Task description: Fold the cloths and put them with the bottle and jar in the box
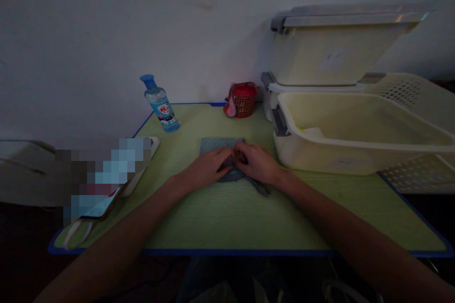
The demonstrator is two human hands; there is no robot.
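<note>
Now the left hand [209, 164] and right hand [259, 164] lie on the checked cloth [219, 145], fingertips together. I cannot tell if they pinch it. Best to press evenly and keep the edges lined up.

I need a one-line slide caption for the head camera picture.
Left hand and right hand rest on a blue-grey cloth on a green table, beside cream plastic bins and a bottle.

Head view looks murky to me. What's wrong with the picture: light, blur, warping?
Head view: dim throughout, forearms and the front of the table sinking toward black; cloth weave under left hand and right hand soft; a pixelated block masks the left side; glint on the top lid; wide-angle bend stretches the bins at right.
</note>
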